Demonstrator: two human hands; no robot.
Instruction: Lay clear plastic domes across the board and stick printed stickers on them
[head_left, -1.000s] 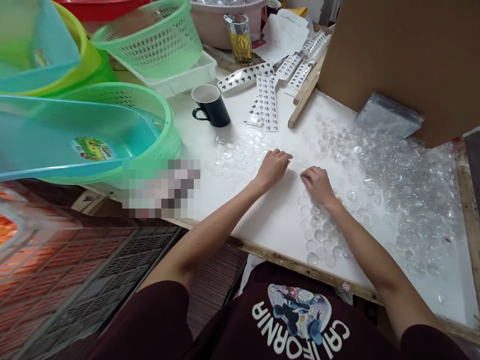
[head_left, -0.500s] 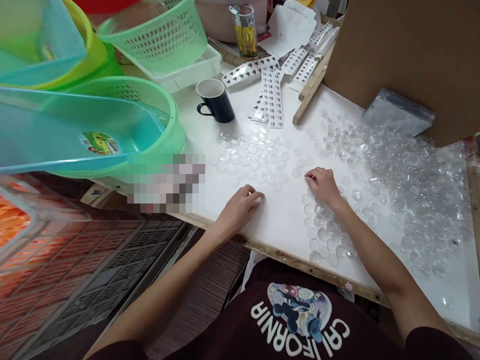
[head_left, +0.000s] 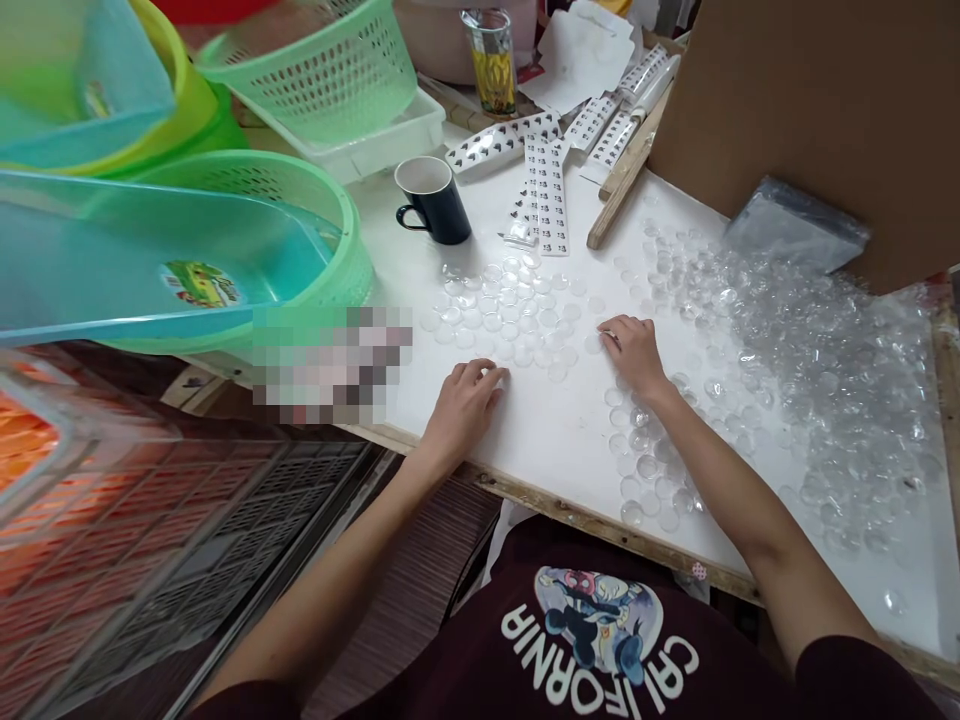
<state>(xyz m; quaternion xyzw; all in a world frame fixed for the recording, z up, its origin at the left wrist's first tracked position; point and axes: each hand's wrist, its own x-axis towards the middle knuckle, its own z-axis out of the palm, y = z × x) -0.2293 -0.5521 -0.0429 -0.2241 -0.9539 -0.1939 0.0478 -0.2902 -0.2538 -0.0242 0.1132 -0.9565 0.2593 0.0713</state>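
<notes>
On the white tabletop lie many small clear plastic discs. My left hand (head_left: 465, 402) rests low over the table with its fingers loosely bent and apart. Its fingertips are just below a flat group of clear discs (head_left: 508, 312), and I see nothing held in it. To the right, my right hand (head_left: 634, 350) has its fingers curved down at the right edge of that group, with thumb and forefinger slightly apart. Its tips appear to touch a disc or the table there. Below it lies a second group of discs (head_left: 646, 467), partly hidden by my right forearm.
A large heap of clear discs (head_left: 832, 390) covers the right side, beneath a brown cardboard sheet (head_left: 810, 110). A dark mug (head_left: 442, 212), sticker strips (head_left: 551, 190) and a wooden stick (head_left: 616, 205) stand or lie behind. Green baskets (head_left: 352, 260) crowd the left.
My right hand has shifted a little up and to the left, toward the upper group of discs. My left hand has moved slightly left and up, its fingers flatter.
</notes>
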